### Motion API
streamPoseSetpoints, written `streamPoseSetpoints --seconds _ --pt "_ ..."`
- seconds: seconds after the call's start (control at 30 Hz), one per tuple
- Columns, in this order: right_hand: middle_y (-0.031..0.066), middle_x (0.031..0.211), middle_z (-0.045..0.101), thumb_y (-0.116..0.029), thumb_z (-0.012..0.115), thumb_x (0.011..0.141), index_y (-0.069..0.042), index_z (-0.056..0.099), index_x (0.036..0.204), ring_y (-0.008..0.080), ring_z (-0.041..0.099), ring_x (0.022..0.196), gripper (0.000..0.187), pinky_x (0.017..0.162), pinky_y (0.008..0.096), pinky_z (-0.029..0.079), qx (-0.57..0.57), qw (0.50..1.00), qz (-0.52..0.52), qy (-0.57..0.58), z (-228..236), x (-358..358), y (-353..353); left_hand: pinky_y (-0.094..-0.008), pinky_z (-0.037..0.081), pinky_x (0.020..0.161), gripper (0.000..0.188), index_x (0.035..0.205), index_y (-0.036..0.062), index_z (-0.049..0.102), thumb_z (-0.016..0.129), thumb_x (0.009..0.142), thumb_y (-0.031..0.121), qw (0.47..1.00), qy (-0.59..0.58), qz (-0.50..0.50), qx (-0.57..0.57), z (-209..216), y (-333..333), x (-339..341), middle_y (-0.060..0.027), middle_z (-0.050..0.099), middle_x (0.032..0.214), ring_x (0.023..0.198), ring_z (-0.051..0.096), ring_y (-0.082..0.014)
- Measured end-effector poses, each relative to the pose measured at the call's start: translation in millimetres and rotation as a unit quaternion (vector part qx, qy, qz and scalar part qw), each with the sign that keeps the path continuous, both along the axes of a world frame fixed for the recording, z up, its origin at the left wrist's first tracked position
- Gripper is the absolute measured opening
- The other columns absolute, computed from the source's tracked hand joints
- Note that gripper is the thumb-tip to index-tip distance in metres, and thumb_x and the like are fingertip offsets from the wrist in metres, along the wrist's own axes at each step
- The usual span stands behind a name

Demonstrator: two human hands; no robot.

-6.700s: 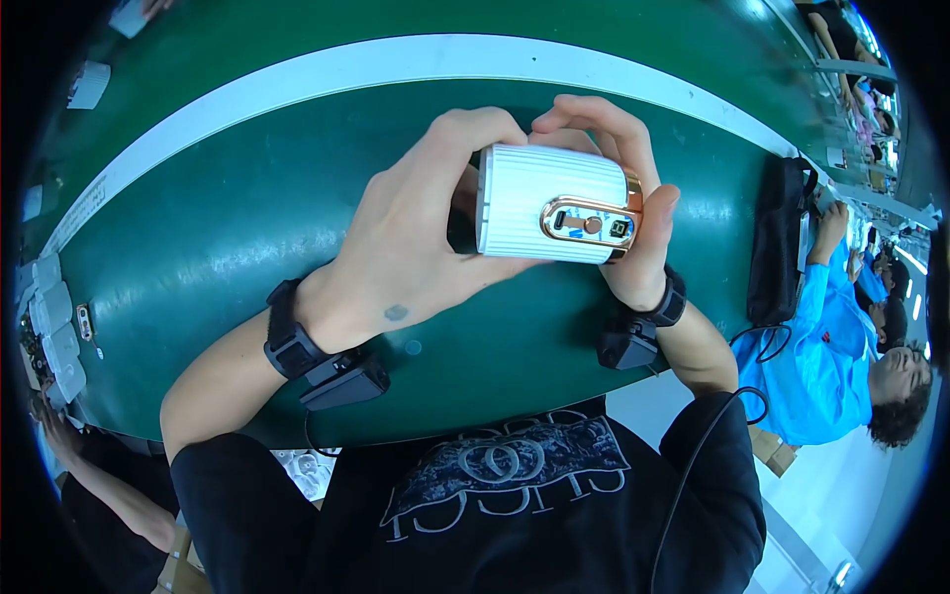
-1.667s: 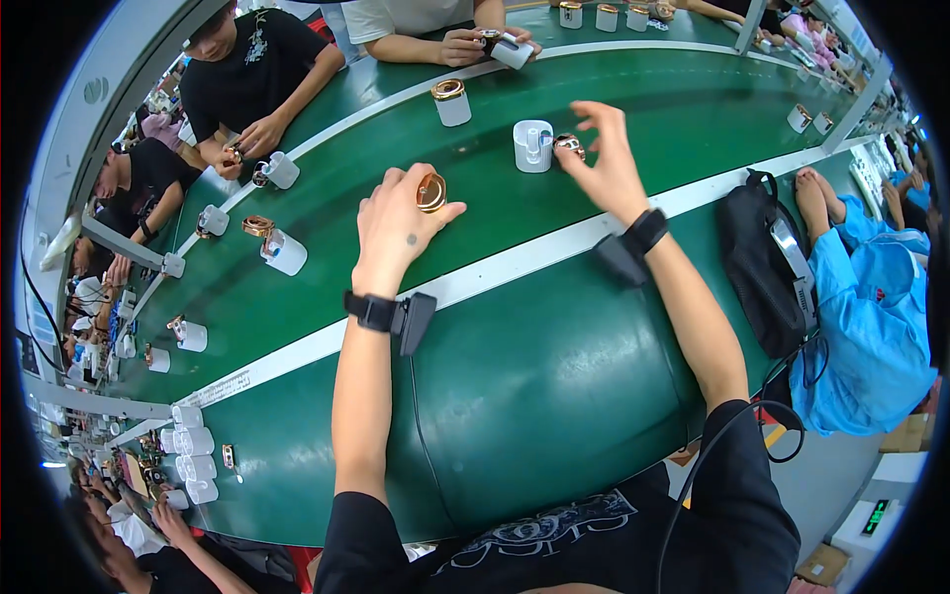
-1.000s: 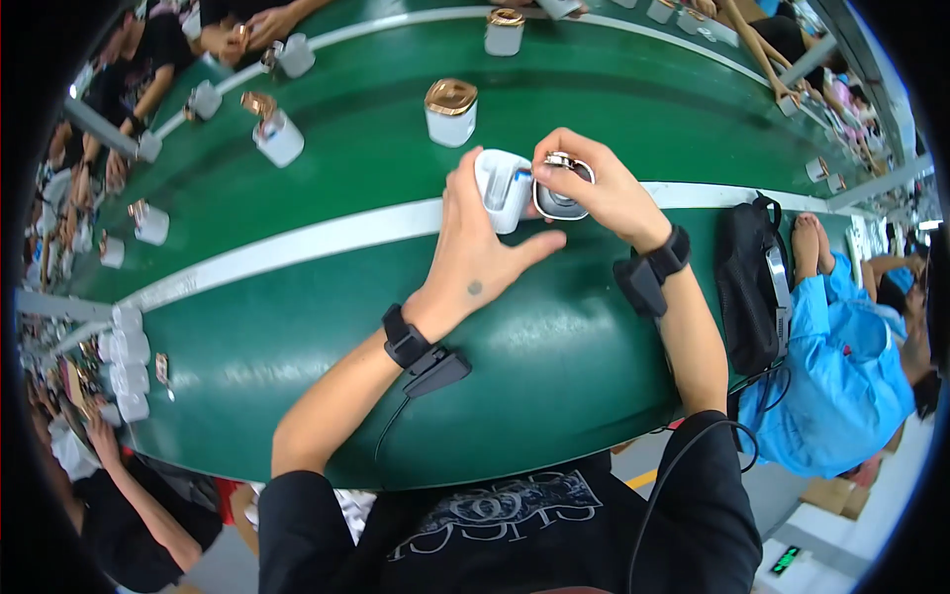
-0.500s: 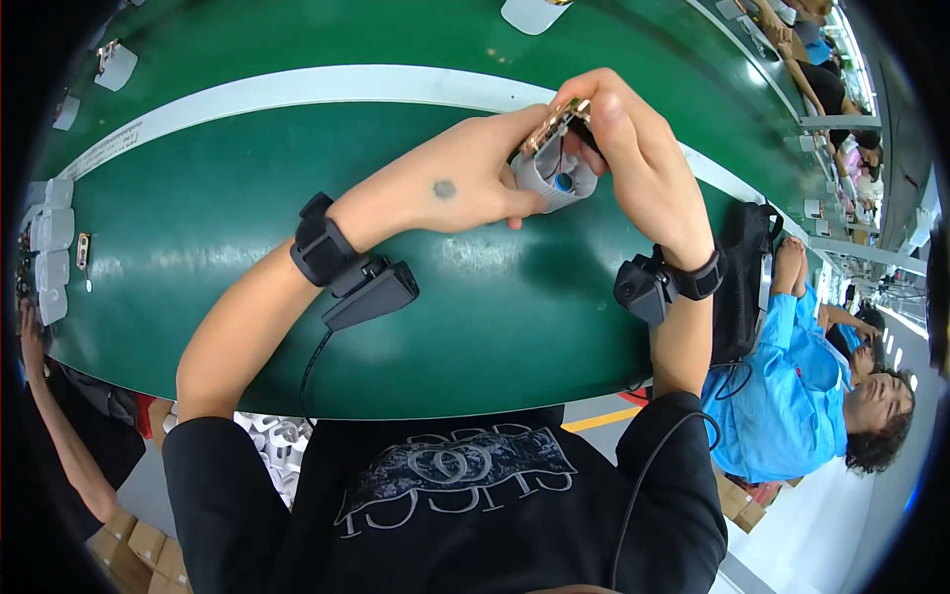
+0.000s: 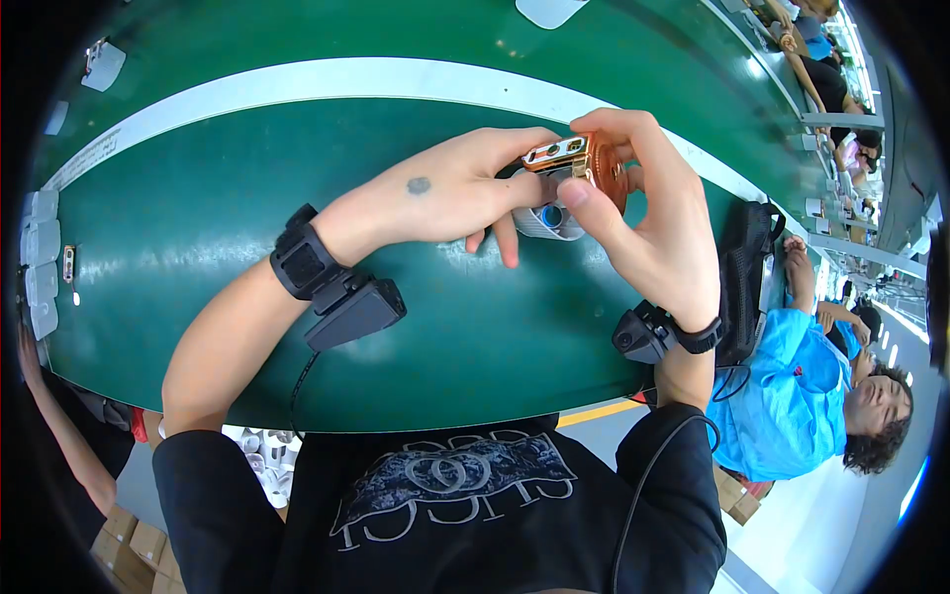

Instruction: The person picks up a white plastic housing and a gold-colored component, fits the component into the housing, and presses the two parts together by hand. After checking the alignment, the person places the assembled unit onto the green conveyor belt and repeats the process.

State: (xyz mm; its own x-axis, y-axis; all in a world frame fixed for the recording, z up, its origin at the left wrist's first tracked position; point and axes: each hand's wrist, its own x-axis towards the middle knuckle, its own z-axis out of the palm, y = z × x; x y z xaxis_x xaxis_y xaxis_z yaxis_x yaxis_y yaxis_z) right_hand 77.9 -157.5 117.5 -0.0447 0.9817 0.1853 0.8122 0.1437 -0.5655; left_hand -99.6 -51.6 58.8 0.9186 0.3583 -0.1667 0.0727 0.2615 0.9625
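Observation:
Over the green bench, both hands work close together on a small device. My left hand [image 5: 450, 188] is closed around a white ribbed cup-shaped housing [image 5: 568, 234], its thumb at the opening. A blue round part [image 5: 551, 216] shows inside the housing. My right hand [image 5: 673, 223] grips a shiny copper-coloured round piece [image 5: 608, 173] between thumb and fingers, tilted above the housing. Next to this piece sits a narrow gold-edged panel [image 5: 556, 150], close to the left fingertips. The fingers partly hide where the pieces meet.
White cup-shaped housings [image 5: 42, 247] line the bench's left end, near a small gold-edged part with a wire [image 5: 69, 263]. A black bag [image 5: 744, 287] lies at right, beside a person in blue [image 5: 782, 386]. Past a white strip [image 5: 346, 79] stand more housings [image 5: 105, 67].
The device has come slightly nearer to me and turned. My right hand has moved lower, and the copper-coloured round piece and gold-edged panel now show more fully.

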Motion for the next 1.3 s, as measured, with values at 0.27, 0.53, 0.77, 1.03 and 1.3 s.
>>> streamPoseSetpoints --seconds 0.27,0.53,0.77,1.03,1.3 --pt "0.0081 0.095 0.070 -0.020 0.081 0.086 0.000 0.067 0.118 0.0156 0.064 0.077 0.041 0.067 0.0268 0.051 0.021 0.993 -0.025 -0.113 2 -12 -12 -0.0245 0.050 0.054 0.037 0.138 0.0043 0.054 0.052 0.102 0.014 0.996 0.026 -0.023 0.087 -9 2 2 -0.0084 0.068 0.105 0.063 0.070 -0.0147" --pt "0.0077 0.093 0.072 -0.031 0.081 0.084 0.001 0.069 0.114 0.0142 0.064 0.075 0.046 0.066 0.0263 0.050 0.022 0.989 -0.058 -0.136 5 -17 -20 -0.0256 0.050 0.055 0.055 0.136 0.0038 0.055 0.077 0.087 0.014 0.980 -0.090 0.007 0.178 -25 5 -2 -0.0113 0.068 0.110 0.065 0.068 -0.0148" --pt "0.0064 0.088 0.069 -0.030 0.079 0.084 0.001 0.070 0.111 0.0123 0.061 0.071 0.043 0.063 0.0249 0.047 0.036 0.986 -0.059 -0.154 -4 -8 -26 -0.0355 0.058 0.070 0.059 0.127 0.0000 0.064 0.083 0.080 0.030 0.986 -0.047 -0.066 0.146 -21 4 -2 -0.0165 0.074 0.102 0.078 0.075 -0.0247" --pt "0.0047 0.081 0.062 -0.029 0.073 0.091 0.003 0.067 0.109 0.0093 0.052 0.064 0.038 0.057 0.0235 0.039 0.003 0.978 -0.091 -0.185 19 -19 -48 -0.0244 0.050 0.060 0.063 0.143 0.0026 0.057 0.078 0.084 0.013 0.975 -0.053 -0.126 0.174 -9 0 0 -0.0120 0.071 0.083 0.065 0.069 -0.0136" --pt "0.0059 0.082 0.062 -0.028 0.069 0.093 0.005 0.065 0.109 0.0090 0.052 0.065 0.037 0.058 0.0234 0.039 0.009 0.975 -0.068 -0.213 16 -17 -42 -0.0317 0.053 0.063 0.066 0.137 0.0021 0.053 0.082 0.081 0.021 0.962 -0.070 -0.066 0.254 -18 -2 -1 -0.0137 0.070 0.110 0.074 0.071 -0.0215"
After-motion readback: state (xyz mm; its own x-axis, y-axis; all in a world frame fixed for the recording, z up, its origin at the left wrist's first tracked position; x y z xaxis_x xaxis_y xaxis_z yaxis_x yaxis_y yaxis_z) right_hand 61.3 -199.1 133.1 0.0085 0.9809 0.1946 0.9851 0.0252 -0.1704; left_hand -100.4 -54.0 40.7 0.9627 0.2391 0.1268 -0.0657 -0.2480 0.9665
